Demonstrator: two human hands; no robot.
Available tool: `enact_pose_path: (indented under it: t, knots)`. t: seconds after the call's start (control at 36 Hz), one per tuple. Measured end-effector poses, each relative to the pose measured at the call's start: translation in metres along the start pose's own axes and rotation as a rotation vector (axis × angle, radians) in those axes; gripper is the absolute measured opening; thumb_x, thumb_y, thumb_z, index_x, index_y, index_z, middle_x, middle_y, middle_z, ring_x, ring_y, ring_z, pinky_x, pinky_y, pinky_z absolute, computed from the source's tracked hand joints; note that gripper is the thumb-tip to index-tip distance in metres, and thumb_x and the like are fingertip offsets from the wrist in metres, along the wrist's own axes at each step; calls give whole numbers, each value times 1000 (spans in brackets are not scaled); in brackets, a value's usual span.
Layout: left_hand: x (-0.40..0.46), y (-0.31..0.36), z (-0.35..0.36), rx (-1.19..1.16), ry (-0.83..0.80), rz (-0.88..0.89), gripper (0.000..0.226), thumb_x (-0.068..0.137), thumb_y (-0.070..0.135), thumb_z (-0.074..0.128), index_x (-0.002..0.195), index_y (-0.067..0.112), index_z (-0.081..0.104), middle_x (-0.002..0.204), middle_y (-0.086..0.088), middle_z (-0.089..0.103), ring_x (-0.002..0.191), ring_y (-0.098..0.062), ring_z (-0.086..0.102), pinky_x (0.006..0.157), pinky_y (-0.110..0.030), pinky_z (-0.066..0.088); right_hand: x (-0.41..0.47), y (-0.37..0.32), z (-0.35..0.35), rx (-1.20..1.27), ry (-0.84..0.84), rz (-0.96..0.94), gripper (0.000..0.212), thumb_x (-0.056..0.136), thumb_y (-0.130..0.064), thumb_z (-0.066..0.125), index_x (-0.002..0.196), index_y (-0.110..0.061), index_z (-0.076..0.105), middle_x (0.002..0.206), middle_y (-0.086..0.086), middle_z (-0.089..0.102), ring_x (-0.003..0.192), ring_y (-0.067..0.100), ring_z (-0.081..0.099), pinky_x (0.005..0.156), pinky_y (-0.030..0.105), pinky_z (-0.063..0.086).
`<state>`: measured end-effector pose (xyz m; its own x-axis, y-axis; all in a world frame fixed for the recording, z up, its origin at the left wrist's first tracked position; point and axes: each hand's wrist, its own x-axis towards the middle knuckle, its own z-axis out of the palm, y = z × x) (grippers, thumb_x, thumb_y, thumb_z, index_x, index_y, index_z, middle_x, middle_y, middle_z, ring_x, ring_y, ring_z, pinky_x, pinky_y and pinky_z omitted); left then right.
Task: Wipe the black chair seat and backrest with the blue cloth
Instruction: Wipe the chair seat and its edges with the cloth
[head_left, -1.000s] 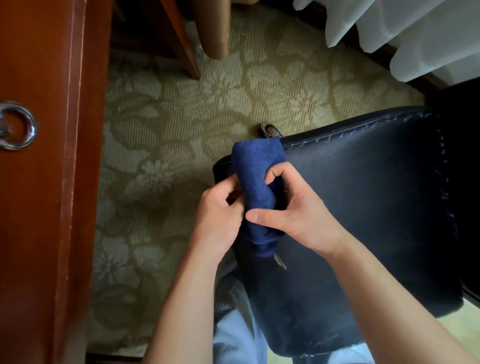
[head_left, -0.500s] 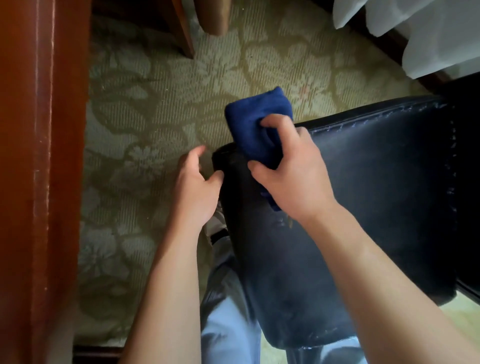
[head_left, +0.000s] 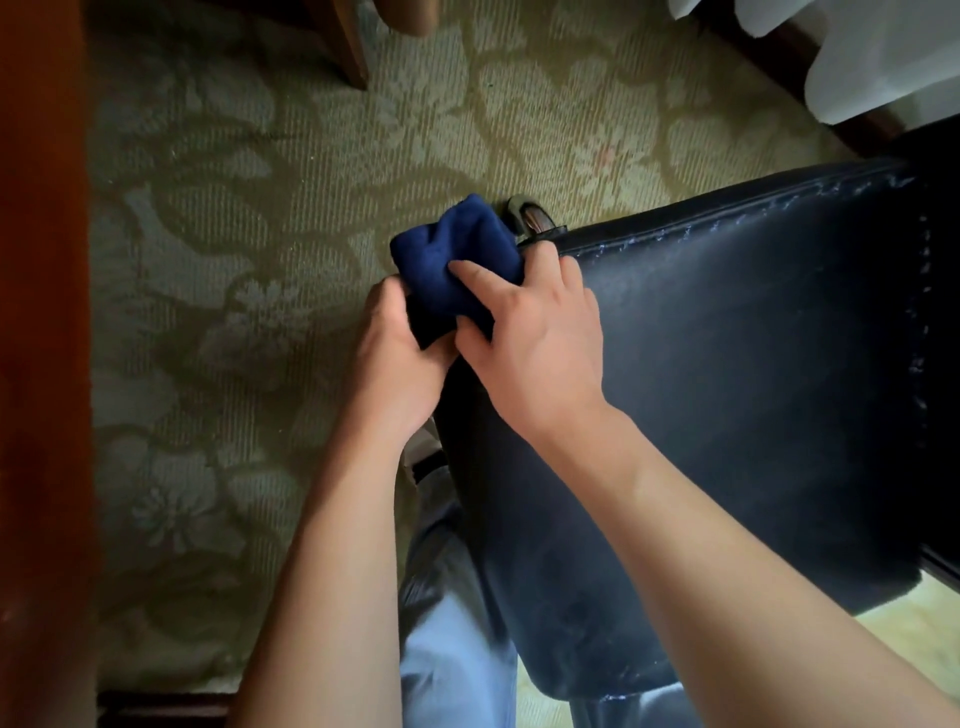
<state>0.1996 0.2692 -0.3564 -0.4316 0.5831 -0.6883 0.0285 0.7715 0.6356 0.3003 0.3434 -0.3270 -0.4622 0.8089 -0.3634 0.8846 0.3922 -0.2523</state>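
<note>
The black chair seat (head_left: 727, 389) fills the right half of the head view, with worn stitching along its far edge. Its backrest (head_left: 943, 338) is a dark strip at the right border. The blue cloth (head_left: 452, 254) is bunched over the seat's front left corner. My right hand (head_left: 535, 338) lies on the seat corner, fingers closed over the cloth from above. My left hand (head_left: 400, 358) grips the cloth's lower end from the left side, beside the seat edge.
A reddish wooden cabinet (head_left: 41, 364) stands along the left. Patterned green carpet (head_left: 249, 260) lies between it and the chair. A wooden furniture leg (head_left: 348, 47) is at the top, white curtains (head_left: 857, 57) at top right. My light blue trouser leg (head_left: 457, 654) shows below the seat.
My left hand has come back from the seat's side edge and taken hold of the cloth again. The cloth and my right hand have shifted left onto the seat's corner.
</note>
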Motion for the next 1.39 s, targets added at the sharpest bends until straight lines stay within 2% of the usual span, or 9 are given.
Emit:
enact_pose_path:
  t: [0.11, 0.25, 0.39, 0.5, 0.67, 0.92, 1.11, 1.31, 1.39]
  knots:
    - [1, 0, 2, 61, 23, 13, 41, 90, 26, 73, 124, 22, 50, 114, 10, 55, 90, -9, 51, 60, -11, 33, 0, 4, 1, 9, 15, 6, 45, 84, -39, 62, 129, -38, 62, 102, 8, 51, 94, 34, 49, 72, 40, 38]
    - [-3, 0, 3, 106, 40, -3, 42, 90, 20, 74, 124, 25, 51, 117, 12, 50, 98, -11, 49, 64, -21, 33, -2, 20, -5, 7, 40, 60, 46, 85, -40, 62, 130, -38, 60, 104, 9, 51, 95, 35, 50, 73, 40, 37]
    - [-7, -1, 4, 118, 77, 1, 43, 88, 18, 75, 124, 25, 52, 122, 12, 50, 105, -7, 46, 75, -10, 27, 4, 51, -20, 8, 79, 169, 47, 86, -37, 60, 132, -40, 58, 107, 11, 51, 102, 37, 49, 82, 43, 42]
    - [-6, 0, 4, 114, 78, -13, 43, 89, 19, 75, 123, 27, 52, 122, 15, 50, 99, -4, 46, 69, -9, 30, 9, 76, -28, 40, 127, 250, 46, 89, -35, 59, 135, -39, 57, 111, 12, 50, 107, 37, 48, 87, 45, 43]
    - [-6, 2, 3, 135, 60, -2, 41, 90, 20, 75, 123, 29, 52, 119, 15, 51, 103, -6, 47, 82, -21, 34, 6, 60, -22, 75, 162, 197, 47, 82, -29, 60, 129, -32, 63, 105, 14, 50, 98, 39, 50, 82, 46, 46]
    - [-8, 4, 1, 175, 124, -2, 32, 79, 11, 80, 96, 21, 56, 80, 20, 54, 70, -3, 53, 51, -8, 34, -11, 4, 1, 69, 30, -64, 41, 79, -28, 65, 119, -30, 69, 99, 11, 52, 91, 36, 52, 68, 40, 38]
    - [-4, 4, 4, 213, 115, -71, 38, 77, 14, 84, 102, 21, 57, 102, 2, 64, 85, -20, 61, 63, -29, 44, -7, 27, -6, 81, 30, -26, 45, 81, -27, 66, 126, -33, 66, 98, 9, 51, 92, 36, 52, 70, 39, 37]
    - [-3, 1, 5, 192, 144, -124, 40, 77, 14, 84, 101, 29, 55, 89, 10, 58, 85, -17, 61, 77, -34, 50, 11, 97, -33, 24, 168, 204, 46, 84, -27, 63, 130, -33, 63, 107, 16, 53, 100, 41, 53, 82, 47, 47]
    - [-4, 3, 7, 234, 149, -95, 42, 78, 16, 83, 103, 35, 54, 100, 9, 63, 93, -21, 63, 86, -42, 54, 11, 112, -37, 39, 210, 238, 47, 87, -25, 63, 134, -30, 61, 110, 17, 51, 103, 40, 51, 85, 48, 47]
